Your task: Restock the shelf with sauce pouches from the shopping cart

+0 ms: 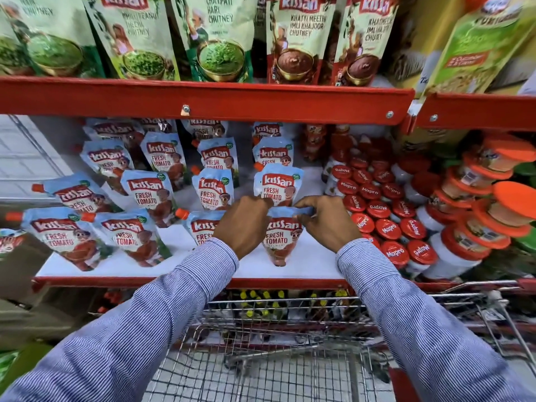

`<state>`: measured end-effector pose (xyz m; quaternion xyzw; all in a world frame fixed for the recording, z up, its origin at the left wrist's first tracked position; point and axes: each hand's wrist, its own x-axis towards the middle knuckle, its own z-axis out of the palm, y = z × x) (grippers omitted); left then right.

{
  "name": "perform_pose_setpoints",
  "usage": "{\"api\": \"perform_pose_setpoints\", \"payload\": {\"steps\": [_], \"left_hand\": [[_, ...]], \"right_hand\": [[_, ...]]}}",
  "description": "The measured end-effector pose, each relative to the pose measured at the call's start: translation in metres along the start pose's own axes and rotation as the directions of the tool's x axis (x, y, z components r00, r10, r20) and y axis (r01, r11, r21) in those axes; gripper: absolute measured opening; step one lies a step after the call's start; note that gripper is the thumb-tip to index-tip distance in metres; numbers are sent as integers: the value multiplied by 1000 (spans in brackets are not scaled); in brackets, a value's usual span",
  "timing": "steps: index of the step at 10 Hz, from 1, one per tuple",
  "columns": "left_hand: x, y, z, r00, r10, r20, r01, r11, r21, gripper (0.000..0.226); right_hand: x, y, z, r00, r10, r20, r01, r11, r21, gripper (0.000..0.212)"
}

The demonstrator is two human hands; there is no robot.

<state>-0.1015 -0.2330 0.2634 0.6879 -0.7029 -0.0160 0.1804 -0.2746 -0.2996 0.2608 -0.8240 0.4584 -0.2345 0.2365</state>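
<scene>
Two hands in blue-and-white pinstriped sleeves, reaching over a chrome wire shopping cart [278, 338] to a white shelf board with a red front lip [179, 242]. Between them, a light-blue Kissan Fresh Tomato sauce pouch with a red logo panel [282, 236], upright at the front of the shelf, its narrow base resting on the board near the lip. Left hand [245, 224] at the pouch's upper left corner, fingers [262, 203] curled over and pinching the top edge. Right hand [326, 220] at the upper right corner, fingers likewise clenched on the top seam, which bends slightly under the grip. Behind and to the left, more of the same blue tomato sauce pouches [150, 195] in loose rows, some upright, some leaning, orange spouts at their corners. Just right of the held pouch, a cluster of white jars with red Mapro lids [385, 216], and further right, stacked tubs with orange lids [493, 198]. Above, on a red metal shelf rail [203, 101], green and maroon Kissan chutney pouches [220, 39] side by side. Cart basket directly below the shelf lip, contents hard to tell.
</scene>
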Motion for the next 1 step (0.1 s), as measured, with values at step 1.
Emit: {"api": "perform_pose_setpoints", "payload": {"steps": [1], "left_hand": [[-5,3,-11,1000,19,4,-19,998,-61,28]], "right_hand": [[-6,-9,-9,999,-42,4,42,999,25,31]]}}
